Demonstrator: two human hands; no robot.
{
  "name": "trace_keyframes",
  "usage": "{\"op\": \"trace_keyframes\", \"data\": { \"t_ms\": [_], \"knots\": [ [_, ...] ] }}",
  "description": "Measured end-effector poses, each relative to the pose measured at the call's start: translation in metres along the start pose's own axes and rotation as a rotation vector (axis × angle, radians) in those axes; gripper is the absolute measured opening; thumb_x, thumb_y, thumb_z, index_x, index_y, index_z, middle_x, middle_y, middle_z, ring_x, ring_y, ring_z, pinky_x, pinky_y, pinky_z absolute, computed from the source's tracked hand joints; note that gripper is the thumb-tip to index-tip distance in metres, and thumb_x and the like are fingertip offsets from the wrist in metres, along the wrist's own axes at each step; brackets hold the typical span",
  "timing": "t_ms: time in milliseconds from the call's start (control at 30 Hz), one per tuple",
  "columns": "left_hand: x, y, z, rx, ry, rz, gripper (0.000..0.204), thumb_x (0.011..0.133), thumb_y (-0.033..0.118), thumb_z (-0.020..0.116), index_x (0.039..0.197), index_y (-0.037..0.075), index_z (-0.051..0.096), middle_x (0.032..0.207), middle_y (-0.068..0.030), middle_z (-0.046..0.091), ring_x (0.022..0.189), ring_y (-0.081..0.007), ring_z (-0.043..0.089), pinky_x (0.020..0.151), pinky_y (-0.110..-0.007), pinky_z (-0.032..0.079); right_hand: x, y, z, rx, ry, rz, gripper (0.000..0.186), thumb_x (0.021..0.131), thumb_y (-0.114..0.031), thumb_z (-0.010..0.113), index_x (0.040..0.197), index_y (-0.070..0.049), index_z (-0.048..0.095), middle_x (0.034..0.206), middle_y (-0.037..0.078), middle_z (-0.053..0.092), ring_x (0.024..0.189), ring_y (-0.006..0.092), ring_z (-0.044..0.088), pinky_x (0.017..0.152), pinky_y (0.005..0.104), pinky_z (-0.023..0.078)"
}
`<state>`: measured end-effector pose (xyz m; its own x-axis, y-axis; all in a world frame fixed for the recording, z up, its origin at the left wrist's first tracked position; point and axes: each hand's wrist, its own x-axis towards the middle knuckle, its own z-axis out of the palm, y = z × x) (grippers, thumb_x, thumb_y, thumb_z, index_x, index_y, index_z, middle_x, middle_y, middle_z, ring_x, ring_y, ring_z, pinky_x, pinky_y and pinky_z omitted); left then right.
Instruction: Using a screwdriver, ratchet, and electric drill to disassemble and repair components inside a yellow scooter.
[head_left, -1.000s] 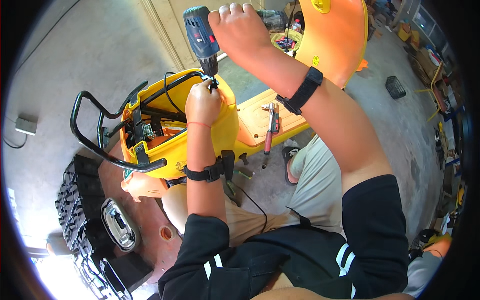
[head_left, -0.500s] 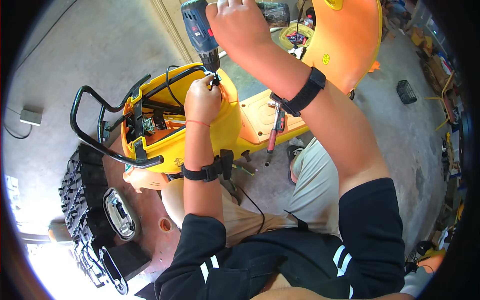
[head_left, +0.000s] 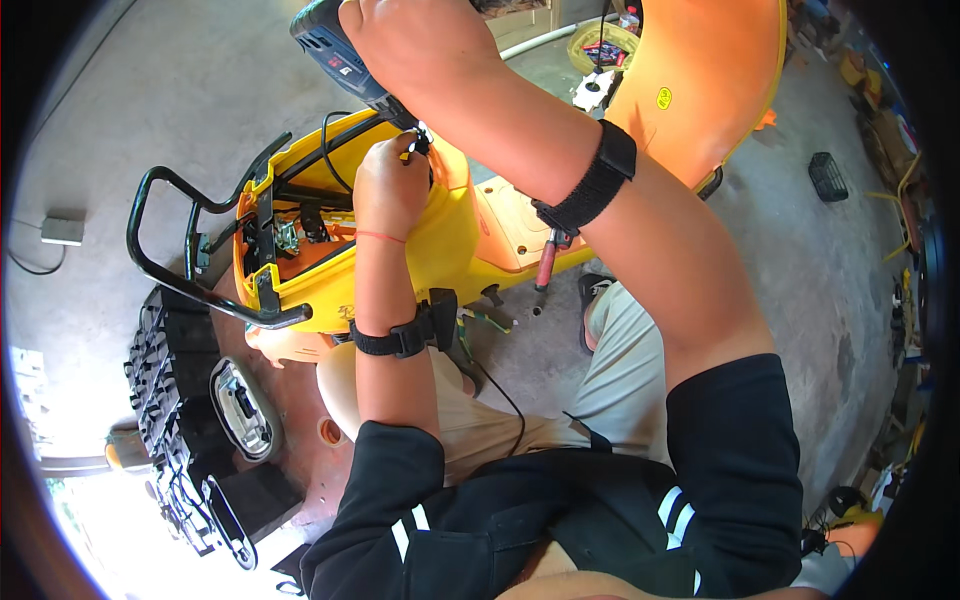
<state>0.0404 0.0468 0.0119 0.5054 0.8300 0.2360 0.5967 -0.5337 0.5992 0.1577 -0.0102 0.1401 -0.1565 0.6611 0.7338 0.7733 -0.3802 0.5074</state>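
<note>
A dark blue cordless drill (head_left: 340, 65) is in my right hand (head_left: 425, 45), which is closed around it at the top edge of the view. The drill slants, its chuck pointing down to the right at the rim of the yellow scooter body (head_left: 445, 245). Just below the chuck, my left hand (head_left: 390, 185) is closed, fingertips pinched at a small black and metal part (head_left: 420, 146) on that rim. What exactly the fingers grip is too small to make out. My right forearm passes over the scooter's footboard (head_left: 510, 220).
A black tube rail (head_left: 150, 255) curves around the scooter's open rear. A red-handled tool (head_left: 546, 265) lies at the footboard edge. Green-handled pliers (head_left: 487, 320) are below. Black plastic parts (head_left: 175, 365) and a lamp-like oval housing (head_left: 245, 410) sit left; a black basket (head_left: 827, 177) stands right.
My right hand and the drill have swung left, and the drill now leans where it stood nearly upright. My left hand remains at the rim. The whole view has shifted slightly.
</note>
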Motion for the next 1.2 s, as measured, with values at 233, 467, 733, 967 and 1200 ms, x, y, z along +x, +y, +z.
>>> {"op": "trace_keyframes", "data": {
  "t_ms": [233, 467, 733, 967, 1200],
  "knots": [
    [-0.002, -0.002, 0.003, -0.011, 0.053, 0.067, 0.035, 0.087, 0.017, 0.06, 0.115, 0.002, 0.073, 0.111, -0.0237, 0.069, 0.101, -0.0377, 0.067, 0.093, -0.041, 0.052, 0.009, 0.006, 0.024, 0.028, -0.042, 0.112, 0.021, 0.096, -0.024, 0.05, 0.103, -0.01, 0.065, 0.093, 0.006, 0.07, 0.093, 0.0215, 0.064, 0.081, 0.0393, 0.044],
    [0.0, -0.004, 0.005, -0.064, 0.064, 0.075, 0.034, 0.087, 0.017, 0.061, 0.114, 0.001, 0.073, 0.111, -0.0246, 0.069, 0.102, -0.0379, 0.067, 0.093, -0.042, 0.052, -0.001, 0.013, 0.033, 0.063, -0.005, 0.159, 0.019, 0.094, -0.022, 0.051, 0.101, -0.011, 0.064, 0.091, 0.006, 0.069, 0.091, 0.0215, 0.063, 0.079, 0.0383, 0.044],
    [0.0, -0.006, 0.007, -0.043, 0.088, 0.102, 0.035, 0.087, 0.018, 0.061, 0.115, 0.002, 0.073, 0.11, -0.0255, 0.069, 0.103, -0.0385, 0.067, 0.094, -0.042, 0.052, -0.003, 0.013, 0.03, 0.051, -0.007, 0.121, 0.019, 0.094, -0.022, 0.051, 0.101, -0.01, 0.064, 0.091, 0.007, 0.069, 0.091, 0.0216, 0.063, 0.079, 0.0381, 0.043],
    [0.003, -0.007, 0.006, -0.061, 0.055, 0.061, 0.035, 0.087, 0.02, 0.062, 0.115, 0.002, 0.073, 0.111, -0.0258, 0.069, 0.103, -0.039, 0.067, 0.092, -0.043, 0.052, 0.0, 0.013, 0.033, 0.045, 0.004, 0.136, 0.018, 0.094, -0.022, 0.051, 0.1, -0.01, 0.064, 0.09, 0.006, 0.068, 0.091, 0.0219, 0.063, 0.079, 0.0385, 0.043],
    [0.001, -0.006, 0.006, -0.02, 0.106, 0.131, 0.037, 0.088, 0.016, 0.057, 0.117, -0.002, 0.071, 0.099, -0.0221, 0.073, 0.088, -0.0304, 0.071, 0.084, -0.035, 0.053, 0.0, 0.012, 0.03, 0.077, -0.015, 0.124, 0.018, 0.095, -0.022, 0.05, 0.1, -0.011, 0.064, 0.09, 0.006, 0.068, 0.09, 0.0214, 0.063, 0.08, 0.0383, 0.043]
  ]
}}
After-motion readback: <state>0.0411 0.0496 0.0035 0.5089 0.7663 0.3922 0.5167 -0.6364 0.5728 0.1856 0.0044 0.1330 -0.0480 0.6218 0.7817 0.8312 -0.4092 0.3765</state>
